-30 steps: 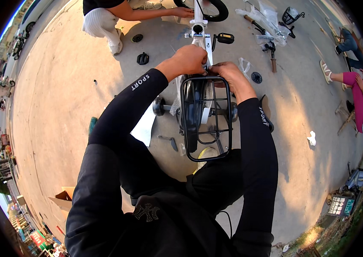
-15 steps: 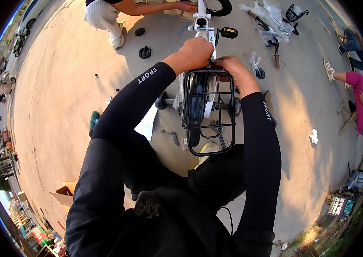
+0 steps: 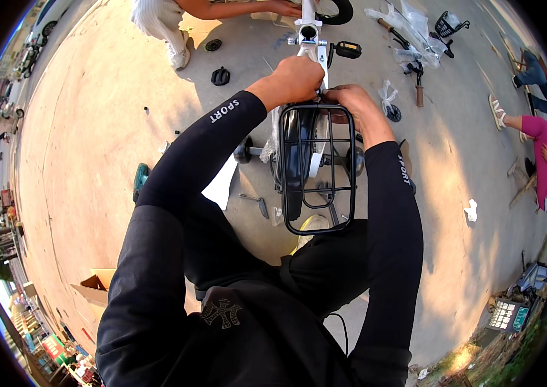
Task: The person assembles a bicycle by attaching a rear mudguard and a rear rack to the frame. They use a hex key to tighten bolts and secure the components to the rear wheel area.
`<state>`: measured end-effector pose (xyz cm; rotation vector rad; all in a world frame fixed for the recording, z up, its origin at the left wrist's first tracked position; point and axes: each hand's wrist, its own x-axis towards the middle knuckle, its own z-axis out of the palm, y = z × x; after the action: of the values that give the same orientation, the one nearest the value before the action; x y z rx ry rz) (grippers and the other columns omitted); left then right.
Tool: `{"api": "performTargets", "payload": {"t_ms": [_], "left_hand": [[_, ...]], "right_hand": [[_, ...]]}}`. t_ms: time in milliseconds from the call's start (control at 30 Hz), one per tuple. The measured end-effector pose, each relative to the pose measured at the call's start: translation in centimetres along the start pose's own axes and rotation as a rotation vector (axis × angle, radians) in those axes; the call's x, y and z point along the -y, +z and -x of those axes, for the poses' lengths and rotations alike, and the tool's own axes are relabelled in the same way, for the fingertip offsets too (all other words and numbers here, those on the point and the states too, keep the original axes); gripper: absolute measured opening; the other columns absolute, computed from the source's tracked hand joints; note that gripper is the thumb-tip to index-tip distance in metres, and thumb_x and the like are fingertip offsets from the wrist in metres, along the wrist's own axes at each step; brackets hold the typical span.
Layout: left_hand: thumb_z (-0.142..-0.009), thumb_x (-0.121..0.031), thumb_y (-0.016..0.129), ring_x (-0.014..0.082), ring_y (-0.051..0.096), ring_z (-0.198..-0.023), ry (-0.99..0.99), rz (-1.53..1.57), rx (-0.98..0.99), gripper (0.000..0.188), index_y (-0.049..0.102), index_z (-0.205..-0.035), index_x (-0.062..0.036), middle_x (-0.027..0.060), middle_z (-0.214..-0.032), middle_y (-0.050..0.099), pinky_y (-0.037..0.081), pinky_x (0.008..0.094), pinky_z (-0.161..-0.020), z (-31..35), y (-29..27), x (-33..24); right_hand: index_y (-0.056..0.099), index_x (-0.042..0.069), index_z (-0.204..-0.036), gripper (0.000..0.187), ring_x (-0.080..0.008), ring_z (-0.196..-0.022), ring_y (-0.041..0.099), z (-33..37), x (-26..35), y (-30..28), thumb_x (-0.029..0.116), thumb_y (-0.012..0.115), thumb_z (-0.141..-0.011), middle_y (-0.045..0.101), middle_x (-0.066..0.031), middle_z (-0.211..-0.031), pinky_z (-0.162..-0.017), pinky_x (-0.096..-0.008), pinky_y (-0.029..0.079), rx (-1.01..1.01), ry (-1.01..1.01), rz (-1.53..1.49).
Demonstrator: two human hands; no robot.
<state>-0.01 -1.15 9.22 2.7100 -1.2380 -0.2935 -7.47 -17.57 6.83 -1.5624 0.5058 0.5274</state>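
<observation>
At the rear rack's (image 3: 333, 189) front edge, left hand (image 3: 299, 76) and right hand (image 3: 355, 107) curl, grip indiscernible; one pedal (image 3: 349, 49) fitted, handlebar (image 3: 420, 80) loose.

Left grip (image 3: 296, 77) is curled, right grip (image 3: 349, 102) apparently pinching.

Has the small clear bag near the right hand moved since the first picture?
Yes: the bag has shifted right, closer to the black disc.

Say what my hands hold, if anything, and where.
Cannot be told: left hand and right hand are at the far end of the black rack, grips hidden.
</observation>
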Motion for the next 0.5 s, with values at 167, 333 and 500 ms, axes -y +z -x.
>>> {"api": "performTargets", "payload": {"t_ms": [167,333,500], "left_hand": [[-0.071,-0.02,0.079,0.0316,0.071,-0.083,0.062,0.081,0.036,0.015,0.077,-0.083,-0.0117,0.0106,-0.082,0.073,0.056,0.0429,-0.074,-0.3,-0.1,1.5],[-0.073,-0.02,0.078,0.0313,0.071,-0.083,-0.02,0.02,0.011,0.013,0.077,-0.083,-0.0119,0.0094,-0.082,0.073,0.056,0.0422,-0.075,0.0,0.0,0.2],[-0.072,-0.019,0.077,0.0308,0.071,-0.084,-0.041,0.088,-0.023,0.012,0.075,-0.082,-0.0113,0.0101,-0.081,0.073,0.056,0.042,-0.074,0.5,-0.2,0.2]], "right_hand": [[0.069,0.005,-0.099,0.017,-0.0111,-0.065,0.066,-0.1,0.2,0.3,0.021,0.065,-0.093,0.071,-0.0037,-0.082,-0.054,-0.0251,0.052,0.006,-0.003,-0.006],[0.068,0.001,-0.095,0.017,-0.0127,-0.057,0.061,-0.2,-0.1,0.4,0.018,0.064,-0.093,0.067,-0.0052,-0.076,-0.05,-0.0282,0.055,-0.03,0.0,-0.057],[0.068,0.004,-0.099,0.018,-0.013,-0.064,0.066,0.4,0.5,0.4,0.021,0.064,-0.094,0.07,-0.004,-0.079,-0.052,-0.0263,0.053,-0.012,0.008,-0.006]]}}
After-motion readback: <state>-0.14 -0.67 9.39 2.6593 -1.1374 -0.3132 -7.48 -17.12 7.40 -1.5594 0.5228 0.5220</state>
